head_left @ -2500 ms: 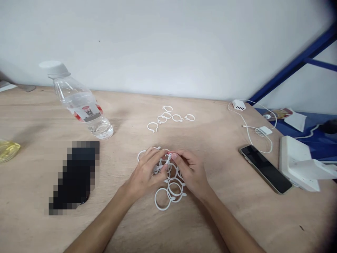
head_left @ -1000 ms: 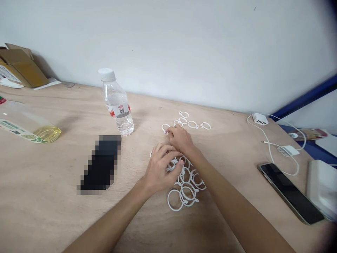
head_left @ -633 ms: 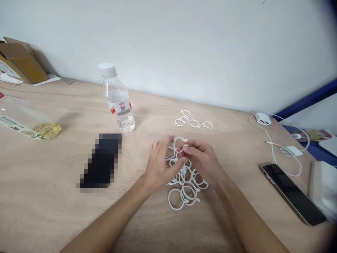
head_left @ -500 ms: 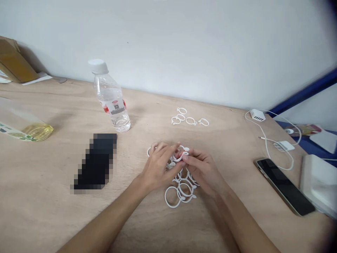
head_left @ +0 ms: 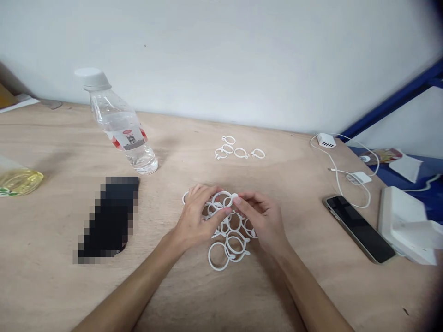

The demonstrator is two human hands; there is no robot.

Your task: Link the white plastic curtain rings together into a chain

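Between my two hands is a white plastic ring (head_left: 215, 197) with a small tab on its right side. My right hand (head_left: 266, 216) pinches it at the tab, between thumb and forefinger. On its left, my left hand (head_left: 197, 216) curves round with the fingertips at its upper edge and the thumb below, closed on the ring. A loose pile of similar white rings (head_left: 218, 269) lies on the table under and in front of both hands, partly covered by them. Farther back, several more tabbed rings (head_left: 241, 152) lie in a small group near the wall.
A clear water bottle (head_left: 119, 124) stands at the left, with a blurred-out black object (head_left: 107, 221) before it. Yellowish liquid shows in a container (head_left: 24, 180) at the left edge. To the right are a phone (head_left: 358, 228), a white charger (head_left: 326, 140) with cable, and a white device (head_left: 401, 221).
The held ring has turned, so its round opening now faces me more. My head view has shifted slightly right, moving the surroundings leftward. Both hands stay over the pile.
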